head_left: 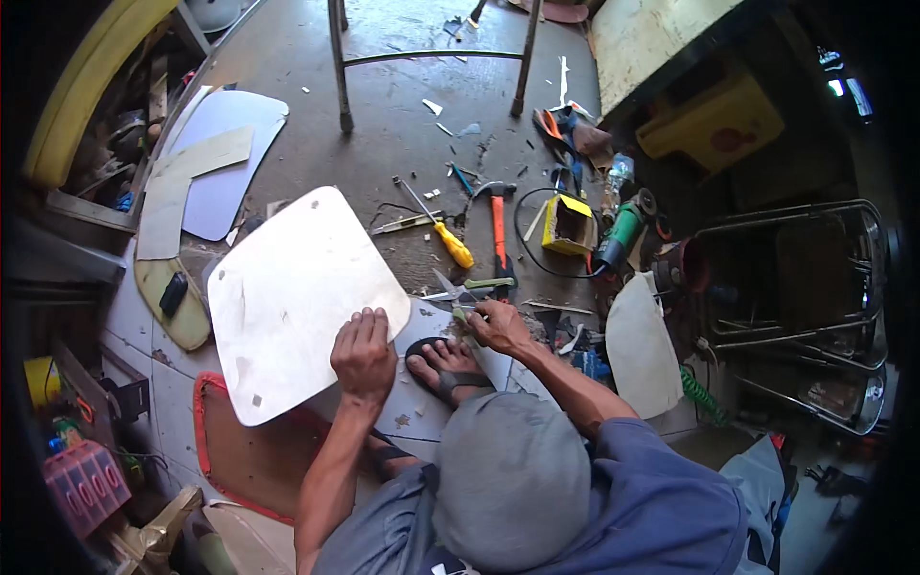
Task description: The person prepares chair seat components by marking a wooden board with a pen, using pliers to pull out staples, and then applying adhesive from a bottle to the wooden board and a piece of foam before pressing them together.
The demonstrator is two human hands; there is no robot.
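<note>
white panel (297,297) | beneath left hand (366,359) | extending mostly forward-left

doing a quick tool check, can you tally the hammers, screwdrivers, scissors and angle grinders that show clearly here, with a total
Hammer: 1
Screwdriver, yellow-handled: 1
Scissors, green-handled: 1
Angle grinder, green: 1
Total: 4

The left hand (366,356) lies palm down, the right hand (500,328) curled.
</note>
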